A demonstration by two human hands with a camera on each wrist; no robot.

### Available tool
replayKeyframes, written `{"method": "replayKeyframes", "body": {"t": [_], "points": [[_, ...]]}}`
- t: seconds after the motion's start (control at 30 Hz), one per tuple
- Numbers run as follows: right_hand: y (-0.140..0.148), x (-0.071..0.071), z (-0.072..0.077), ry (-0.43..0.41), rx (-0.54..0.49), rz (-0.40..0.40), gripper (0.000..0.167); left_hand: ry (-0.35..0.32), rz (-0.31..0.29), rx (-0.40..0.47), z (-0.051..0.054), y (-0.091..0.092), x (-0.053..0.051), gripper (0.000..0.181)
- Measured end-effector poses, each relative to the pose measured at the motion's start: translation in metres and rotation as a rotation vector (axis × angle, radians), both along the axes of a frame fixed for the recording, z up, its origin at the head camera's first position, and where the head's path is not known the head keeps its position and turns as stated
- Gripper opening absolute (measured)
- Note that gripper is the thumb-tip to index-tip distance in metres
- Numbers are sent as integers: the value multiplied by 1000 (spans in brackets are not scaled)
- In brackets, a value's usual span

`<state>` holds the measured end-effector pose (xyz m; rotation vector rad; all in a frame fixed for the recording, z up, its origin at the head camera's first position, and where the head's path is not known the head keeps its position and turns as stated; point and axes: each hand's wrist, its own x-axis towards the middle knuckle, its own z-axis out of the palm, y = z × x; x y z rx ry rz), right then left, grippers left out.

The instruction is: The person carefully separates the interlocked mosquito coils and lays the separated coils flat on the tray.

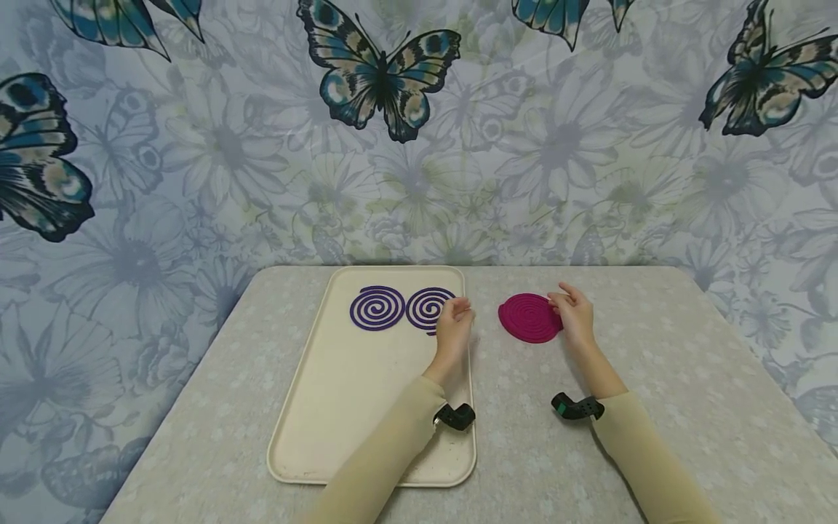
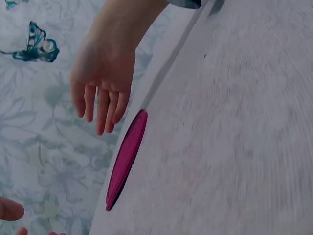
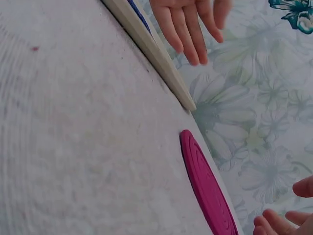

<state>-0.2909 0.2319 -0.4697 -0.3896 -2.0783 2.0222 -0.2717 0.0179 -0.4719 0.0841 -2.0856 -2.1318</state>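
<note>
A magenta coiled spiral disc (image 1: 529, 318) lies flat on the table between the two hands. My right hand (image 1: 576, 316) hovers beside its right edge, fingers loosely bent and holding nothing. Above the tray's right edge is my left hand (image 1: 453, 331), also empty with relaxed fingers, hiding part of a purple spiral (image 1: 425, 308). A second purple spiral (image 1: 377, 308) lies to the left of that one on the cream tray (image 1: 353, 407). Both wrist views show a gap between the hands and the magenta disc (image 2: 127, 159).
The tray stands on the left half of a pale patterned tablecloth (image 1: 681, 349). Behind the table's far edge hangs a floral cloth (image 1: 556, 182) printed with butterflies. Each wrist carries a black band, such as the right wristband (image 1: 577, 406).
</note>
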Motion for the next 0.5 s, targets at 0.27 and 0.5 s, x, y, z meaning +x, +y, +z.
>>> {"method": "replayKeyframes", "body": {"t": [0.27,0.5], "points": [[3,-1,-10,-85,172,-48,50,-66,-179,-58,-3,31,14,45],[-2,1,-14,-110,266,-28,49,-122,-258,-42,-10,36,13,49]]}}
